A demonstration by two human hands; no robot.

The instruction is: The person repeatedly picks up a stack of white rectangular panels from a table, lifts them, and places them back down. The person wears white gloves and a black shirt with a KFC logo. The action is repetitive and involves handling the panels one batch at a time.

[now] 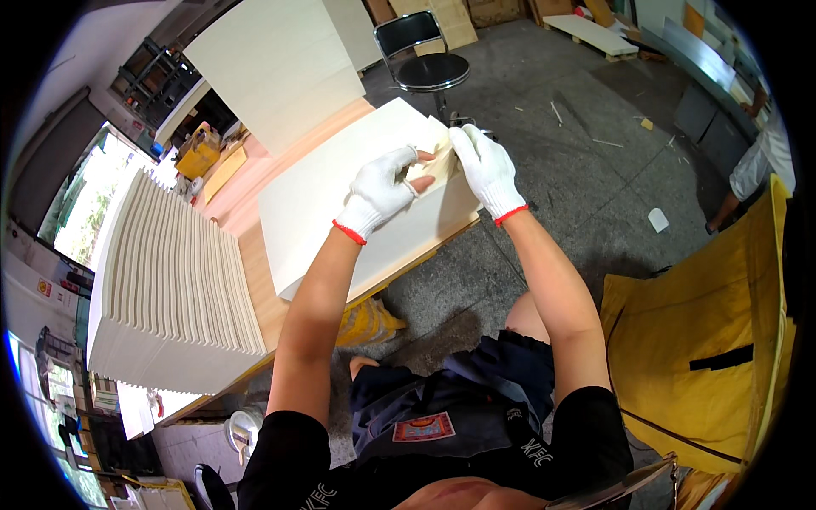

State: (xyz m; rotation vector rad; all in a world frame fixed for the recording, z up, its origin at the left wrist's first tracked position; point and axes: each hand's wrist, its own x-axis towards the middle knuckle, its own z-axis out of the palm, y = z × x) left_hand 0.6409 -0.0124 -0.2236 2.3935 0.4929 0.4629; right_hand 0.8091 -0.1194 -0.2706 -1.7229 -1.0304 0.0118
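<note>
A thick white slab or stack of white boards [336, 200] lies at an angle on the worktable, in front of me. At its right end is a cream, crumpled-looking thin sheet [439, 159]; its exact kind I cannot make out. My left hand [381, 189], in a white knit glove with bare thumb and index tips, rests over the slab. Its thumb and index are apart, pointing at the cream sheet. My right hand [486, 170], gloved in white with a red cuff, is at the slab's right edge. Its fingers press together against the sheet's edge, the tips partly hidden.
A tall stack of white boards [183, 289] stands at the table's left. A large white panel [276, 72] rises behind. A black stool [429, 72] stands beyond the table, a yellow fabric container [688, 357] to my right. Another person's arm [725, 211] shows at far right.
</note>
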